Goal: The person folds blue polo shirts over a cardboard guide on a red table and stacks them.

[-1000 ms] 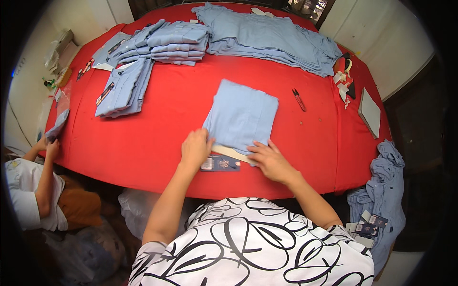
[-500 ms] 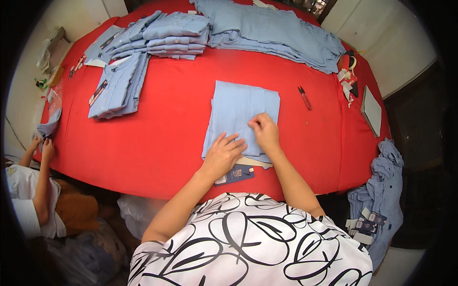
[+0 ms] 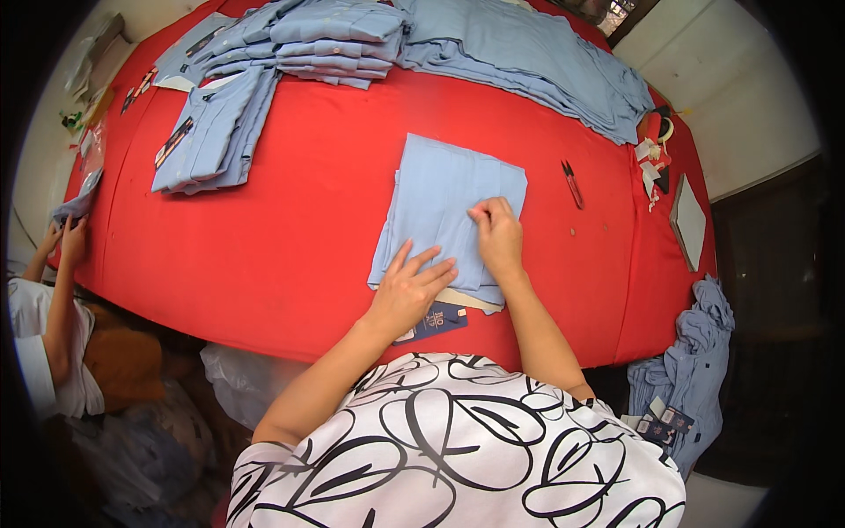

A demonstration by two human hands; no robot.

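Folded shirt (image 3: pixel 449 207): matt blue woven cloth. Table cover (image 3: pixel 290 229): matt red fabric. Tag (image 3: pixel 437 321): glossy card.

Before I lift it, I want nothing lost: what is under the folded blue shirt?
A pale card edge and a dark blue tag stick out from beneath the folded blue shirt at its near edge, by the left hand. How far they run underneath is covered.
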